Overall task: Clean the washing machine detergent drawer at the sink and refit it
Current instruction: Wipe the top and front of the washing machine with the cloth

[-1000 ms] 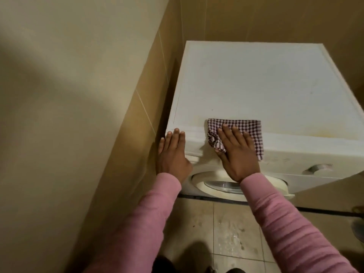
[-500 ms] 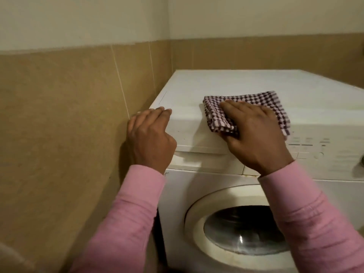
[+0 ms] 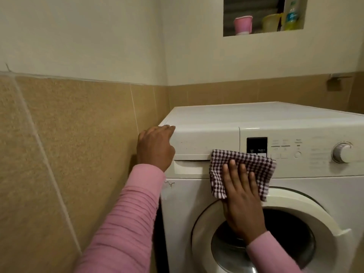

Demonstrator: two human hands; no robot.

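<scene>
A white front-loading washing machine [image 3: 275, 119] stands in the corner. Its detergent drawer [image 3: 204, 142] sits closed at the top left of the front panel. My left hand [image 3: 155, 146] rests on the machine's top left corner, fingers lying over the edge beside the drawer. My right hand [image 3: 242, 196] presses a purple-and-white checked cloth [image 3: 248, 164] flat against the front, with straight fingers, just below the drawer's right end and above the round door [image 3: 307, 209].
Tan tiled wall [image 3: 78, 144] runs close along the machine's left side. A white dial [image 3: 342, 152] and a dark display [image 3: 257, 144] sit on the control panel. A wall niche up high holds a pink cup [image 3: 243, 24], a yellow container [image 3: 272, 21] and a bottle [image 3: 291, 15].
My right hand slid the cloth down from the machine's top edge onto the front panel below the drawer. The view dropped lower and now faces the front. My left hand stayed at the corner.
</scene>
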